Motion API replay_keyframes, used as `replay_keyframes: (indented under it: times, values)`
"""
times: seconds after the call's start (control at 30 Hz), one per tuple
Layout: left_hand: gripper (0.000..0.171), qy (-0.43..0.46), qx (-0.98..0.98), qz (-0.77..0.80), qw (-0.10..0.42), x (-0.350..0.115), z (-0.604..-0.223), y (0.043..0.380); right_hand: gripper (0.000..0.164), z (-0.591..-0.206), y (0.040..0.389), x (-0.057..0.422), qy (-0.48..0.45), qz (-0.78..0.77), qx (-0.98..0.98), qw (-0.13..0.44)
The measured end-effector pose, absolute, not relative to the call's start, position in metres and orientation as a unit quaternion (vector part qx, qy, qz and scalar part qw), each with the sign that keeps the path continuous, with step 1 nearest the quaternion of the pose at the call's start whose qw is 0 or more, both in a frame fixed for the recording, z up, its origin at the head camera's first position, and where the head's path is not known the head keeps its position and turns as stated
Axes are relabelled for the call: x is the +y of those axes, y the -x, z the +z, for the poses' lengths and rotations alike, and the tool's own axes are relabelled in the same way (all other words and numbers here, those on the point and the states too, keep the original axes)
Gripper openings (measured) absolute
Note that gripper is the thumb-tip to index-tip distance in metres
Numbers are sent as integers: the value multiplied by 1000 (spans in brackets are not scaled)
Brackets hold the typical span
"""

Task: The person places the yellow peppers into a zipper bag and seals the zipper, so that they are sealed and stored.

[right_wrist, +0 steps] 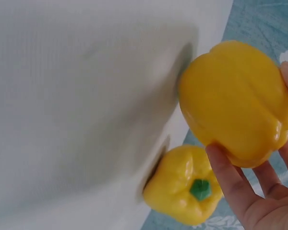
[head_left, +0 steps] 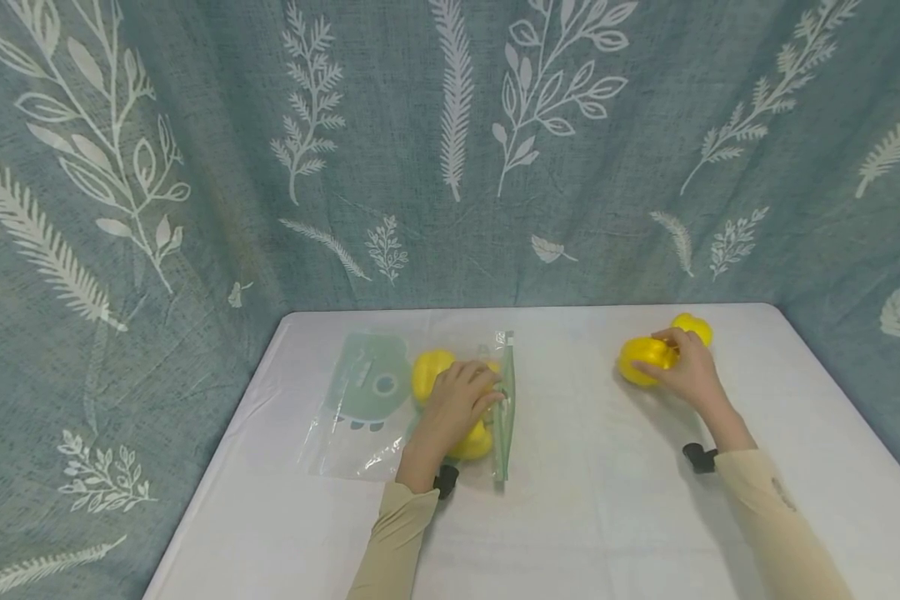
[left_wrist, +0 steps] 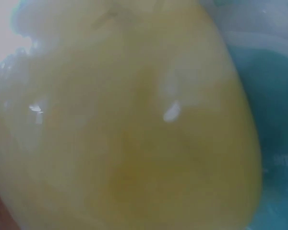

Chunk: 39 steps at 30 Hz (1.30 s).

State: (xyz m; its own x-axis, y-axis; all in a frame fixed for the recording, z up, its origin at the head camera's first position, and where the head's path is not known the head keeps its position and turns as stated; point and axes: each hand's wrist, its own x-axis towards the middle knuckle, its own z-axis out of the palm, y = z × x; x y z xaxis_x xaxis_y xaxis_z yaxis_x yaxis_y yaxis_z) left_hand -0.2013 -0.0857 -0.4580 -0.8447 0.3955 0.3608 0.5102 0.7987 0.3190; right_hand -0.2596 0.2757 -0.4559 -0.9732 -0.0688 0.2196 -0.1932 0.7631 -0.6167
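Observation:
A clear zip bag [head_left: 378,462] with a green cartoon print lies flat on the left half of the table. Yellow bell peppers [head_left: 471,443] are inside it. My left hand [head_left: 453,408] lies over the bag, fingers and thumb pinching it near its green zip edge [head_left: 508,417]; the fingertips are partly hidden. One bagged pepper [left_wrist: 149,134] fills the left wrist view, blurred. On the right, my right hand [head_left: 686,371] grips a yellow bell pepper [right_wrist: 235,103] between thumb and fingers. Another yellow pepper [right_wrist: 182,184] with a green stem sits just behind that hand.
A white cloth covers the table [head_left: 570,517]. Behind and beside it hangs a blue-green curtain [head_left: 405,167] with white leaf prints. Black wrist mounts [head_left: 699,458] sit at both sleeves.

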Motion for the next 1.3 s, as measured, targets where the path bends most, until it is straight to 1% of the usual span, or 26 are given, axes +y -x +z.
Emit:
replay_keyframes:
  times: [0.23, 0.57, 0.8, 1.07, 1.3]
  values:
    - [32, 241, -937, -211, 137, -86, -458, 201, 55, -461, 255, 266, -69, 377, -916, 119]
    - [33, 239, -938, -212, 133, -86, -459, 201, 55, -463, 248, 250, -67, 397, -906, 133]
    - [30, 240, -937, -213, 137, -85, -459, 201, 55, -465, 244, 239, -63, 408, -902, 125]
    - [30, 238, -940, -201, 138, -85, -459, 202, 55, -467, 239, 226, -87, 425, -891, 131]
    - [30, 240, -940, -201, 138, -85, -459, 203, 57, -466, 235, 214, -89, 441, -887, 105]
